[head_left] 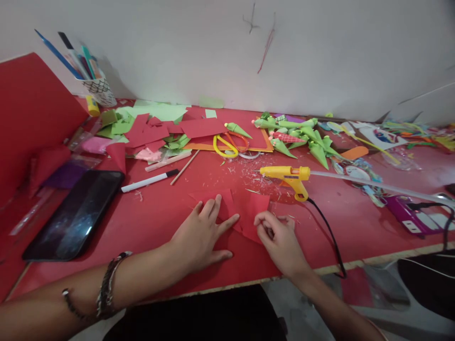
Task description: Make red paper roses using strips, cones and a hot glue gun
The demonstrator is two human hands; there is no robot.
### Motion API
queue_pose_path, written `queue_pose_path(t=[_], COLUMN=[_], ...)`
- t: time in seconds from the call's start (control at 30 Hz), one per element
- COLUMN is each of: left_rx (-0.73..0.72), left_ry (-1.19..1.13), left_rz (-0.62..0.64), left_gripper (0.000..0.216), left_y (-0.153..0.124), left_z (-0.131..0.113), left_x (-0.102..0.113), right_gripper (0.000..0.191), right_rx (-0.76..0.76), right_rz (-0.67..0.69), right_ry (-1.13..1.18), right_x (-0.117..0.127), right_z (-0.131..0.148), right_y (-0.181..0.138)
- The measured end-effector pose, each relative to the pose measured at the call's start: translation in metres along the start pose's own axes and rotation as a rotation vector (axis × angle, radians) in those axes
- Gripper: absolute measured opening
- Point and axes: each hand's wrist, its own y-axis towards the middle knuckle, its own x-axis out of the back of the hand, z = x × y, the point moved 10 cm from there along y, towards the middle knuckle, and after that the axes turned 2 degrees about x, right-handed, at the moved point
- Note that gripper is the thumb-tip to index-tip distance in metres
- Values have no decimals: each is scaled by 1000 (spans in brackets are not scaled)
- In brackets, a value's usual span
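Note:
A piece of red paper (255,208) lies on the red tabletop near the front edge, with a fold or seam down its middle. My left hand (203,232) is spread flat over its left part, fingers apart, pressing it down. Curled at the right side of the sheet is my right hand (279,237), its thumb and fingers pinching the paper's edge. The fingertips partly hide that edge. Just beyond the right hand lies a yellow glue gun (289,177) with a long clear glue stick in its back.
A phone (74,215) and a capped marker (149,181) lie left. Behind are yellow-handled scissors (225,147), paper scraps (149,132) and rolled green paper cones (313,137). A pen cup (99,90) stands back left. The glue gun's black cord (329,227) hangs over the front edge near a purple power strip (408,215).

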Motion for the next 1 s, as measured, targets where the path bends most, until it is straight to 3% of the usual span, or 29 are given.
queue_pose_path(t=[0.2, 0.33, 0.47, 0.63, 0.73, 0.83, 1.0], left_rx=[-9, -35, -90, -25, 49, 125, 294], left_ry=[-32, -129, -370, -747, -847, -800, -679], left_rz=[-5, -30, -159, -180, -229, -308, -509], left_gripper=[71, 68, 47, 24, 24, 22, 22], left_y=[-2, -1, -1, -3, -7, -9, -12], left_z=[-1, 3, 7, 23, 39, 64, 144], left_x=[1, 10, 37, 50, 54, 60, 75], right_gripper=[12, 12, 11, 10, 7, 9, 39], right_rx=[17, 79, 191, 280, 283, 287, 338], right_rz=[-48, -84, -140, -181, -171, -93, 53], right_ry=[3, 185, 294, 348, 375, 380, 95], right_x=[10, 16, 24, 33, 33, 23, -8], right_z=[-9, 4, 29, 53, 59, 59, 57], right_y=[-9, -8, 1, 14, 20, 26, 31])
